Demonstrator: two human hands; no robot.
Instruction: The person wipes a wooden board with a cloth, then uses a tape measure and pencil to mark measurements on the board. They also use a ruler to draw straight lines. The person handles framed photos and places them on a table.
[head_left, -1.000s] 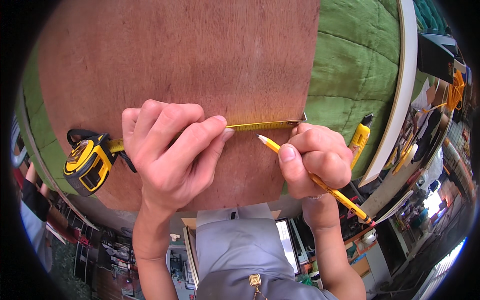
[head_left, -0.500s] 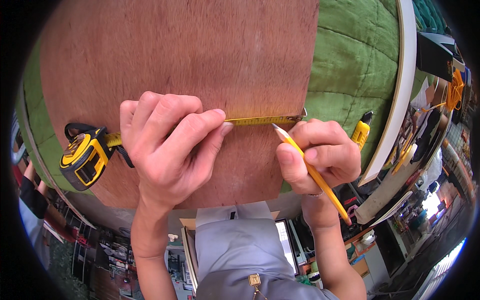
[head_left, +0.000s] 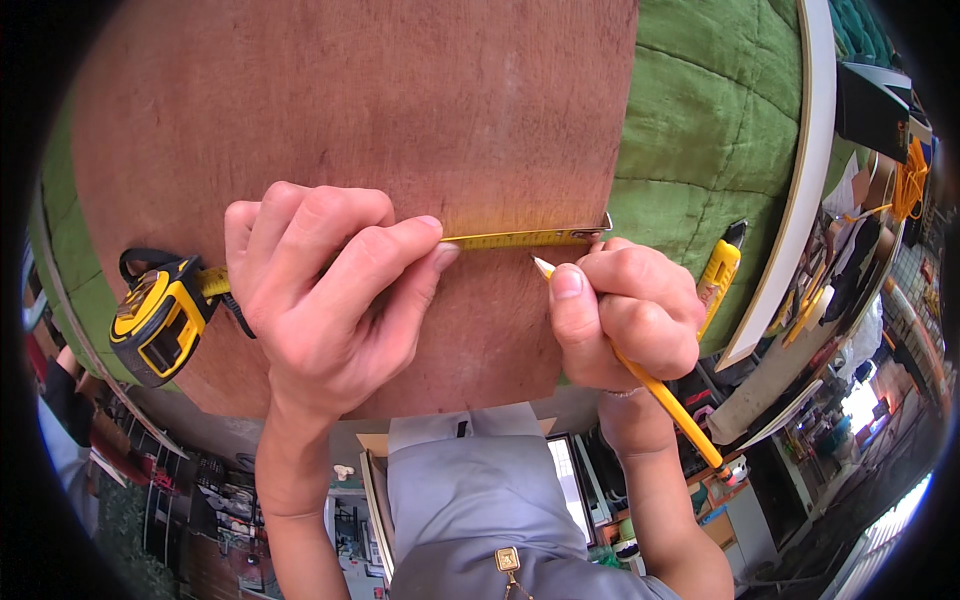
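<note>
A reddish-brown wooden board lies before me. Across its near part runs the yellow blade of a tape measure, whose black and yellow case rests at the board's left edge. My left hand pinches the blade between thumb and forefinger. The blade's metal end hook sits at the board's right edge. In my right hand is a yellow pencil, its tip over the board just below the blade. Whether the tip touches the wood I cannot tell.
Under the board is a green quilted cloth. A yellow utility knife lies on it, right of my right hand. Beyond runs a long pale strip, with a black box and cluttered tools further right. Another person's arm shows at far left.
The pencil has tilted flatter, and its tip has moved slightly left and down, away from the blade. My left hand and the tape case have shifted a little left.
</note>
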